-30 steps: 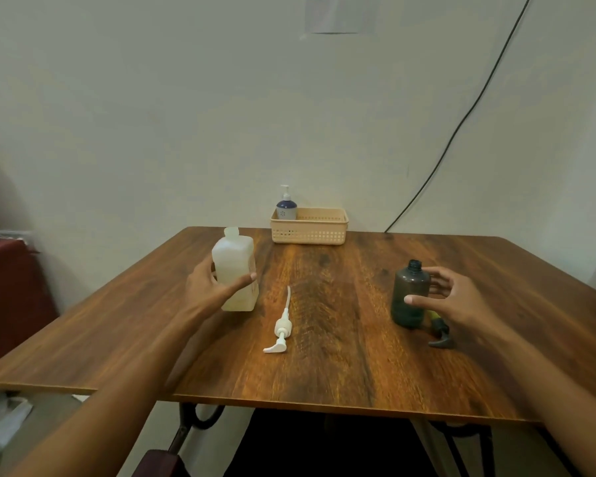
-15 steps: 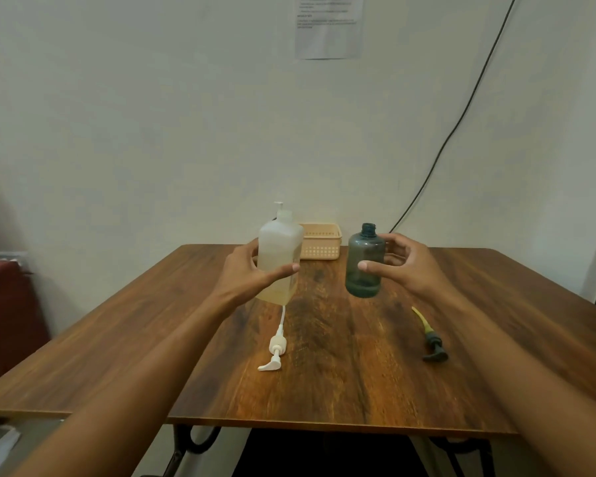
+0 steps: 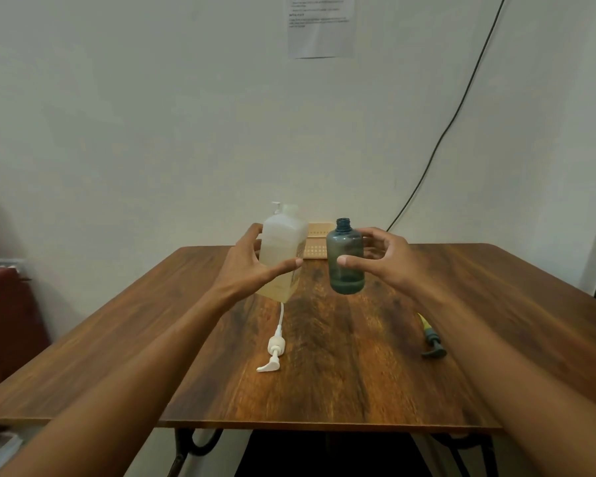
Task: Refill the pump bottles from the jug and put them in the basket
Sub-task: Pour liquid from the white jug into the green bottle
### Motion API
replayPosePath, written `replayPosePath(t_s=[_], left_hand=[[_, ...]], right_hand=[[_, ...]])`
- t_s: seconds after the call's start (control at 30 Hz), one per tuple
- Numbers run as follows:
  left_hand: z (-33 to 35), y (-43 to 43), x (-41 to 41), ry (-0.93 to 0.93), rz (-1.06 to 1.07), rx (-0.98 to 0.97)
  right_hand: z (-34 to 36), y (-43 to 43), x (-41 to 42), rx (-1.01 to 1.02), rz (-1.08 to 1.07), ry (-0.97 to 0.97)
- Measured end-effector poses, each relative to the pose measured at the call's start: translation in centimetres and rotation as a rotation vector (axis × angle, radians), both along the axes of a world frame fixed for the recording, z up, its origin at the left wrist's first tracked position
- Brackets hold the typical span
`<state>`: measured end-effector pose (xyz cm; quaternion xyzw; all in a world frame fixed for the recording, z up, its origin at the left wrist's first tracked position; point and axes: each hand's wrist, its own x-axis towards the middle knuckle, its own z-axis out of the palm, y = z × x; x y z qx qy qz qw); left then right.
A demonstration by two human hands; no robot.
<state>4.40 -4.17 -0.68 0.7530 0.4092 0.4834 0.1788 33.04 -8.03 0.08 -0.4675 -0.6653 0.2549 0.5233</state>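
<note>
My left hand (image 3: pixel 252 266) grips a translucent white jug (image 3: pixel 283 256), yellowish liquid in its lower half, held in the air and tilted slightly right. My right hand (image 3: pixel 389 259) holds a dark teal bottle (image 3: pixel 345 259) with no pump, upright, beside the jug and apart from it. Both are above the wooden table (image 3: pixel 324 383). A white pump head (image 3: pixel 275 349) with its tube lies on the table below the jug. A dark pump head (image 3: pixel 431 344) with a yellow tube lies to the right. The beige basket (image 3: pixel 319 241) stands at the far edge, mostly hidden behind both; a pump top (image 3: pixel 276 206) shows behind the jug.
The table's front edge is near me, with black metal legs (image 3: pixel 193 449) under it. A dark red piece of furniture (image 3: pixel 7 304) stands left of the table. A black cable (image 3: pixel 455 115) runs down the wall, and a paper sheet (image 3: pixel 320 25) hangs above.
Both hands closed on the jug and the teal bottle, lifted them off the table and brought them together at the middle. The jug now tilts slightly toward the bottle.
</note>
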Motion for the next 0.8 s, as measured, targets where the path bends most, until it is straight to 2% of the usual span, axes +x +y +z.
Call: replayPosePath(t_s=[0.37,0.8], left_hand=[[3.3,-0.3,-1.2,0.272,-0.064,0.108],[4.4,-0.7,-1.2,0.393,-0.047,0.147]], right_hand=[[-0.6,0.4,-0.6,-0.025,0.023,-0.019],[-1.1,-0.2,-0.6,-0.058,0.047,-0.054]])
